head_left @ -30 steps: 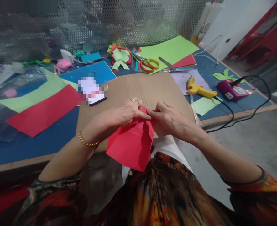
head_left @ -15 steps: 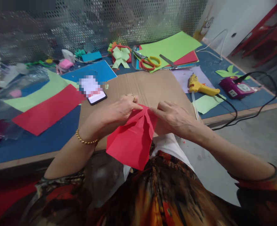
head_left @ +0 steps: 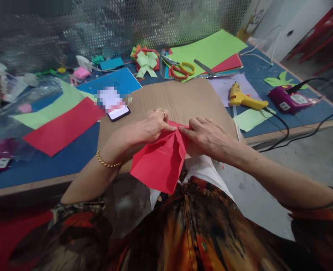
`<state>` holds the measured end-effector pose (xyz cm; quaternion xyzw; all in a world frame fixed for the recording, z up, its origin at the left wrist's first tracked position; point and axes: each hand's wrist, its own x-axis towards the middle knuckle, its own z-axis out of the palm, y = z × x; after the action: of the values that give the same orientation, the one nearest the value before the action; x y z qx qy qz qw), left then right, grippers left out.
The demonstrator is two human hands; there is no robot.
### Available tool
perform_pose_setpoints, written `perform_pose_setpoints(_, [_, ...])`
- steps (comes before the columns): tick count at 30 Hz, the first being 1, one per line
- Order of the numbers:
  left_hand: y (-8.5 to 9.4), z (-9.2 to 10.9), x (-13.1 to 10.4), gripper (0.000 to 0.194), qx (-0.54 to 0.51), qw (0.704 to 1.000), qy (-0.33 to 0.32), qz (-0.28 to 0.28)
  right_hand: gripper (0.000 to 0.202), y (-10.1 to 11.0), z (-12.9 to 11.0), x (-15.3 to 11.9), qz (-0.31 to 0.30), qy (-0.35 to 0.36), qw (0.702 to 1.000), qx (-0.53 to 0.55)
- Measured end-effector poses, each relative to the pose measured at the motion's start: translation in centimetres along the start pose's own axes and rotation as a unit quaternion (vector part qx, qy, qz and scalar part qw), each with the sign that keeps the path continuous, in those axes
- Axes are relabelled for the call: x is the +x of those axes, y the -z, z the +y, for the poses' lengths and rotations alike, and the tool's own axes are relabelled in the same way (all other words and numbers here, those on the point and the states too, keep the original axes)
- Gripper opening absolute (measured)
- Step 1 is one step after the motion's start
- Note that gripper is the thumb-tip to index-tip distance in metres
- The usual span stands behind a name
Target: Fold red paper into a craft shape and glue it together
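A folded sheet of red paper (head_left: 158,162) is pinched between my two hands over the near edge of a cardboard sheet (head_left: 177,94). Creases fan out from its far end, and its wide near part hangs past the edge above my lap. My left hand (head_left: 152,126) grips the paper's far end from the left, thumb pressed on the gathered folds. From the right, my right hand (head_left: 204,131) closes on the same folds, its thumb tip near the left one. Curled fingers hide the paper's underside at the pinch.
A phone (head_left: 118,113) lies left of my hands. Red paper (head_left: 64,126) lies farther left. Scissors (head_left: 182,70) rest by green sheets (head_left: 208,49) at the back. On the right are a yellow glue gun (head_left: 247,98), its black cord and a purple power socket (head_left: 289,99).
My thumbs have come closer together at the gathered folds, and the red paper's hanging end sits slightly higher in view. The whole view has shifted a little.
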<state>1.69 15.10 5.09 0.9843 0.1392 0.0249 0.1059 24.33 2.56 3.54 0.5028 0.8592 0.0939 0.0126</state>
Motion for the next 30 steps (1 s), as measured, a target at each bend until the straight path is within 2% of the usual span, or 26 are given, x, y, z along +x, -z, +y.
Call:
perform_pose_setpoints(3, [-0.3, -0.1, 0.2, 0.041, 0.018, 1.0, -0.008, -0.01, 0.037, 1.5, 0.3, -1.9, 0.049, 0.008, 0.999, 0.008])
perform_pose_setpoints(7, [-0.7, 1.7, -1.2, 0.044, -0.022, 0.998, 0.033, 0.039, 0.031, 3.3, -1.8, -5.9, 0.143, 0.016, 0.99, 0.01])
perform_pose_setpoints(9, [-0.7, 3.5, -2.2, 0.042, -0.045, 0.994, 0.08, 0.055, 0.025, 3.0, -3.5, -7.4, 0.164, 0.006, 0.986, 0.033])
perform_pose_setpoints(12, [-0.7, 5.7, -2.9, 0.039, -0.062, 0.987, 0.145, 0.041, 0.029, 1.6, -5.1, -8.7, 0.183, -0.025, 0.979, 0.084])
perform_pose_setpoints(15, [-1.2, 6.4, -2.5, 0.034, -0.036, 0.98, 0.194, 0.031, 0.031, 1.4, -4.5, -9.4, 0.239, -0.08, 0.959, 0.131])
perform_pose_setpoints(17, [-1.7, 6.3, -2.0, 0.034, -0.001, 0.976, 0.215, 0.035, 0.028, 2.6, -3.5, -9.6, 0.27, -0.116, 0.944, 0.152])
perform_pose_setpoints(19, [-2.0, 6.1, -1.6, 0.034, 0.036, 0.975, 0.218, 0.038, 0.025, 4.1, -2.4, -9.3, 0.28, -0.11, 0.939, 0.169])
perform_pose_setpoints(22, [-1.6, 6.4, -1.4, 0.033, 0.087, 0.973, 0.211, 0.025, 0.046, 5.8, -1.1, -7.3, 0.198, -0.072, 0.953, 0.216])
perform_pose_setpoints(25, [-0.5, 7.0, -1.5, 0.031, 0.12, 0.973, 0.199, 0.002, 0.066, 6.1, 0.1, -4.2, 0.039, -0.072, 0.956, 0.281])
perform_pose_setpoints(27, [0.2, 6.8, -1.6, 0.032, 0.126, 0.976, 0.178, 0.0, 0.059, 6.0, 0.8, -2.2, -0.058, -0.08, 0.948, 0.302])
perform_pose_setpoints(30, [1.0, 5.1, -0.8, 0.032, 0.113, 0.987, 0.114, 0.0, 0.044, 5.5, 1.6, -0.3, -0.12, -0.069, 0.95, 0.279])
